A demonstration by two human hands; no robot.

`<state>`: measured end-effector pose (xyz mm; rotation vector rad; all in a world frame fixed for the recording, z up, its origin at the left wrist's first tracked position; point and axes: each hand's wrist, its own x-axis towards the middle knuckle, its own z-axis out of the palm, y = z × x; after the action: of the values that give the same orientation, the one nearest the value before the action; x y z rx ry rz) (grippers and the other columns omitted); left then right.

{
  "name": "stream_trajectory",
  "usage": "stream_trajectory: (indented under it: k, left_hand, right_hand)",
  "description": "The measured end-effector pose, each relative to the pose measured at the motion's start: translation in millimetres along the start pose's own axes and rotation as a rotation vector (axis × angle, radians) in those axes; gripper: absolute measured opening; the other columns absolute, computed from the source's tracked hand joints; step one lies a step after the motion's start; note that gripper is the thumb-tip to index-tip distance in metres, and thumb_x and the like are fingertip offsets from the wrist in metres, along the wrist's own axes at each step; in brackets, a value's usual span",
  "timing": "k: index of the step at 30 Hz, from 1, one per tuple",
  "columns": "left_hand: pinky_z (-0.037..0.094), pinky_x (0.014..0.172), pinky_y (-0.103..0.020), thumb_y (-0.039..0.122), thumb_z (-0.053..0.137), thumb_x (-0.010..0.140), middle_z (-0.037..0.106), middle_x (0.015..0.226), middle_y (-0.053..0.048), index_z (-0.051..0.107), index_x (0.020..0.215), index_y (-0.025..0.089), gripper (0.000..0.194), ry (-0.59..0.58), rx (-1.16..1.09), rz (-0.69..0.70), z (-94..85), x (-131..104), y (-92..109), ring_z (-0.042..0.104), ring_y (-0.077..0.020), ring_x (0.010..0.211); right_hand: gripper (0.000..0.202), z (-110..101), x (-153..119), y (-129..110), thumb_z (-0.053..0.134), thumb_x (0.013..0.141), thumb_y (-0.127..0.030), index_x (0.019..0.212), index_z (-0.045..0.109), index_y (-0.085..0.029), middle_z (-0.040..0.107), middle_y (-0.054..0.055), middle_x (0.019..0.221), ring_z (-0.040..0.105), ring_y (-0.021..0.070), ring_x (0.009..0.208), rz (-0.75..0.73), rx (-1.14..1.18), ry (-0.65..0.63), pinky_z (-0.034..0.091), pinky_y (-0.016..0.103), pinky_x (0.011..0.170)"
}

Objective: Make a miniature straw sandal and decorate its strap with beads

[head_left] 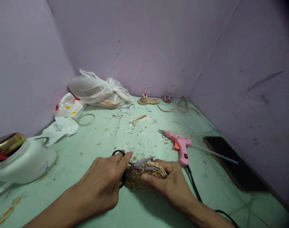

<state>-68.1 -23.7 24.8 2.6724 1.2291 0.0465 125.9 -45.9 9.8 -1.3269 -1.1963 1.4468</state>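
Observation:
My left hand [103,177] is closed on black-handled scissors [142,162], whose blades are parted over the rim of a woven straw piece [137,183]. Part of the straw rim lies between or against the blades; the exact contact is too small to tell. My right hand [170,179] grips the right side of the straw piece, thumb in front and fingers behind it. Just beyond my right hand, a pink glue gun [182,147] lies on the green table [103,133], its nozzle pointing left and a clear glue stick [213,153] out of its back.
A dark phone [234,161] lies at the right. White bags [99,90], a tissue box [70,106] and a metal ring [85,119] are at back left. A white container [28,161] stands left. Braided straw [139,119], a small straw piece [147,100] and twine [182,109] lie farther back.

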Motion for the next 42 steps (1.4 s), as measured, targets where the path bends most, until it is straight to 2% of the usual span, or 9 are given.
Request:
stream_trajectory:
  k: [7, 10, 14, 22, 30, 33, 37, 42]
  left_hand:
    - [0.052, 0.071, -0.037, 0.005, 0.046, 0.069, 0.065, 0.099, -0.009, 0.04, 0.128, 0.022, 0.062, 0.007, -0.049, 0.044, -2.0, 0, -4, 0.064, -0.0237, 0.084]
    - [0.052, 0.076, -0.041, 0.007, 0.046, 0.067, 0.061, 0.112, -0.012, 0.034, 0.133, 0.02, 0.069, 0.035, -0.014, 0.066, -3.4, 0, -2, 0.061, -0.0266, 0.095]
    - [0.048, 0.088, -0.046, 0.007, 0.047, 0.064, 0.048, 0.13, -0.019, 0.025, 0.138, 0.015, 0.078, 0.089, 0.027, 0.075, -3.5, -1, 5, 0.05, -0.0318, 0.115]
    - [0.054, 0.073, -0.045, 0.003, 0.043, 0.063, 0.057, 0.117, -0.019, 0.027, 0.136, 0.014, 0.075, 0.006, 0.021, 0.044, -0.7, -1, 4, 0.06, -0.0302, 0.099]
    - [0.054, 0.069, -0.046, 0.0, 0.041, 0.064, 0.061, 0.112, -0.015, 0.027, 0.135, 0.019, 0.074, -0.03, 0.032, 0.061, -0.8, -2, 0, 0.064, -0.0287, 0.088]
    - [0.053, 0.075, -0.047, 0.003, 0.041, 0.067, 0.058, 0.117, -0.016, 0.027, 0.135, 0.018, 0.072, 0.0, 0.031, 0.067, -2.2, -3, 0, 0.061, -0.0293, 0.096]
    - [0.049, 0.087, -0.045, 0.006, 0.046, 0.063, 0.047, 0.129, -0.019, 0.021, 0.139, 0.016, 0.08, 0.081, 0.021, 0.092, -3.0, -4, 5, 0.05, -0.0311, 0.114]
    - [0.053, 0.077, -0.045, 0.004, 0.046, 0.061, 0.052, 0.123, -0.018, 0.021, 0.138, 0.019, 0.082, 0.012, 0.019, 0.045, -2.7, -6, 8, 0.056, -0.0299, 0.105]
  right_hand:
    - [0.012, -1, 1, 2, 0.07, 0.056, -0.025, 0.06, 0.067, -0.014, 0.055, 0.0, 0.056, 0.043, 0.0102, 0.052, -0.013, 0.001, -0.01, 0.035, 0.023, 0.047]
    - [0.009, -1, 0, 2, 0.07, 0.057, -0.022, 0.056, 0.064, -0.014, 0.053, -0.002, 0.053, 0.042, 0.009, 0.05, -0.048, 0.015, -0.023, 0.035, 0.022, 0.047]
    - [0.017, 1, -2, 1, 0.072, 0.056, -0.019, 0.048, 0.057, -0.015, 0.047, -0.004, 0.048, 0.039, 0.0076, 0.047, -0.16, -0.013, -0.004, 0.036, 0.021, 0.046]
    - [0.014, 0, -3, 4, 0.07, 0.061, -0.022, 0.052, 0.061, -0.015, 0.055, -0.001, 0.053, 0.046, 0.01, 0.05, -0.207, -0.059, -0.02, 0.039, 0.022, 0.048]
    - [0.007, -2, -3, 8, 0.069, 0.061, -0.022, 0.061, 0.07, -0.014, 0.059, 0.001, 0.056, 0.05, 0.0117, 0.052, -0.194, -0.088, -0.028, 0.041, 0.023, 0.049]
    - [0.009, -2, -3, 7, 0.07, 0.062, -0.023, 0.061, 0.069, -0.013, 0.059, 0.002, 0.057, 0.049, 0.0118, 0.053, -0.206, -0.088, -0.044, 0.04, 0.023, 0.049]
    - [0.015, -1, -4, 6, 0.072, 0.062, -0.025, 0.058, 0.066, -0.013, 0.057, 0.001, 0.058, 0.046, 0.0113, 0.053, -0.248, -0.118, -0.059, 0.038, 0.023, 0.049]
    - [0.016, 0, -4, 7, 0.072, 0.066, -0.025, 0.057, 0.065, -0.014, 0.053, 0.0, 0.055, 0.046, 0.0106, 0.052, -0.309, -0.136, -0.076, 0.036, 0.022, 0.048]
